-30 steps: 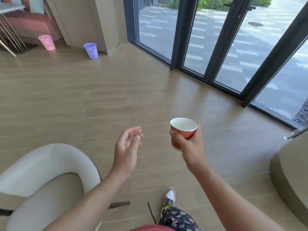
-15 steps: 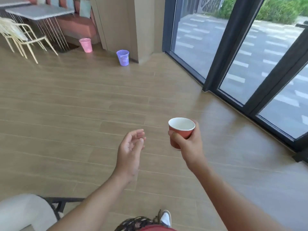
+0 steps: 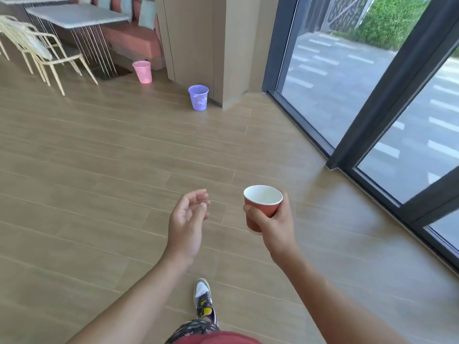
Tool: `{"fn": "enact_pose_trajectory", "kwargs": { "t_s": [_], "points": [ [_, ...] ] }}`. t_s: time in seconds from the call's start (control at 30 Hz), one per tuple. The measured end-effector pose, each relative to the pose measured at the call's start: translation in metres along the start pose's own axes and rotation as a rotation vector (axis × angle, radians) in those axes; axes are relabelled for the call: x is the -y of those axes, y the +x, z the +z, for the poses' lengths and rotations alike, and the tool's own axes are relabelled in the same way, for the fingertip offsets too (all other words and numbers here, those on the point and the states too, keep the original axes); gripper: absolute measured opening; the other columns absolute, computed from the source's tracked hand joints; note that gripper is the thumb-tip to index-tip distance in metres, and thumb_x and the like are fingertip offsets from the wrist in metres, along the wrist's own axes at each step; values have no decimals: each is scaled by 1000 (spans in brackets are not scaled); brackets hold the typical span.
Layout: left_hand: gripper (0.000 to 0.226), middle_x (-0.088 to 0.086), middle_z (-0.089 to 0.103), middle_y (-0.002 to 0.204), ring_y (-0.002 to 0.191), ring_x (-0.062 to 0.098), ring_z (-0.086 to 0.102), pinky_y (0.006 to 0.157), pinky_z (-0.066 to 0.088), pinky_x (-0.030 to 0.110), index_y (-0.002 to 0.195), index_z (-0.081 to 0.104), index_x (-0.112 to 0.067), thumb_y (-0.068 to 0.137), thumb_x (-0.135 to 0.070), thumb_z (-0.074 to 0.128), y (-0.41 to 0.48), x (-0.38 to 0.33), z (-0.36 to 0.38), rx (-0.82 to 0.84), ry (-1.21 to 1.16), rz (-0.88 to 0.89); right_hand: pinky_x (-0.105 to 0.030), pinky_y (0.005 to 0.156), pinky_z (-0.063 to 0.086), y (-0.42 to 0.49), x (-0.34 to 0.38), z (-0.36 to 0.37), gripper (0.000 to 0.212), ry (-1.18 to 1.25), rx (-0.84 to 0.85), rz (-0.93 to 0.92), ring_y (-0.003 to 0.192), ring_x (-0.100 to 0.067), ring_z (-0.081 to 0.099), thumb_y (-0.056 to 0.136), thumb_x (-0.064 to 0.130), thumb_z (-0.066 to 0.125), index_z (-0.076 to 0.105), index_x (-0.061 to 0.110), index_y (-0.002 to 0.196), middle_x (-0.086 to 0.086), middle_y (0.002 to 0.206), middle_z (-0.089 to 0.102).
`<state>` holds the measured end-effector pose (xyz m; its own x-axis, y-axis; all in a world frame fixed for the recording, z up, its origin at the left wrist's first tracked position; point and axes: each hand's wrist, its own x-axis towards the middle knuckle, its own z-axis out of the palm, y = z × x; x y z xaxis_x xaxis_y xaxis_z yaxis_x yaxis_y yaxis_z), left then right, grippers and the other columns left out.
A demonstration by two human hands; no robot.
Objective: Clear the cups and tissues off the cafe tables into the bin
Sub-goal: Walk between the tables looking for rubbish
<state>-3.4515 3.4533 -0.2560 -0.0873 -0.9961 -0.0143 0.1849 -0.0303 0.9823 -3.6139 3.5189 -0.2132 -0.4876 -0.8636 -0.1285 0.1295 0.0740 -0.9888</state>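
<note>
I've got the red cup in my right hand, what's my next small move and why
Probably step forward toward the purple bin, the nearer of two ahead. The right hand grips the red cup upright, but that bin stands well out of reach. The left hand holds nothing.

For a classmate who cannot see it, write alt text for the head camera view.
A person's right hand grips a red paper cup upright above a wooden floor, while the left hand hangs open beside it. Ahead stand a purple bin and a pink bin, near a cafe table and glass doors.
</note>
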Motion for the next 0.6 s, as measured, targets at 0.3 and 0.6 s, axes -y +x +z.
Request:
{"fn": "enact_pose_trajectory", "kwargs": {
  "t_s": [0.3, 0.6],
  "points": [
    [29, -7, 71, 110, 106, 13, 69, 89, 54, 35, 114, 67, -20, 87, -23, 57, 231, -27, 12, 20, 49, 1, -19, 51, 46, 219, 46, 96, 43, 2, 10, -6, 56, 5, 56, 88, -6, 75, 51, 13, 117, 25, 69, 66],
    [23, 2, 69, 114, 102, 8, 68, 87, 54, 33, 116, 66, -16, 94, -13, 59, 442, -3, 48, -12, 71, 4, -15, 52, 46, 430, 48, 149, 43, 21, 22, 31, 56, 7, 56, 87, -10, 74, 51, 6, 119, 3, 87, 62]
  ]
}}
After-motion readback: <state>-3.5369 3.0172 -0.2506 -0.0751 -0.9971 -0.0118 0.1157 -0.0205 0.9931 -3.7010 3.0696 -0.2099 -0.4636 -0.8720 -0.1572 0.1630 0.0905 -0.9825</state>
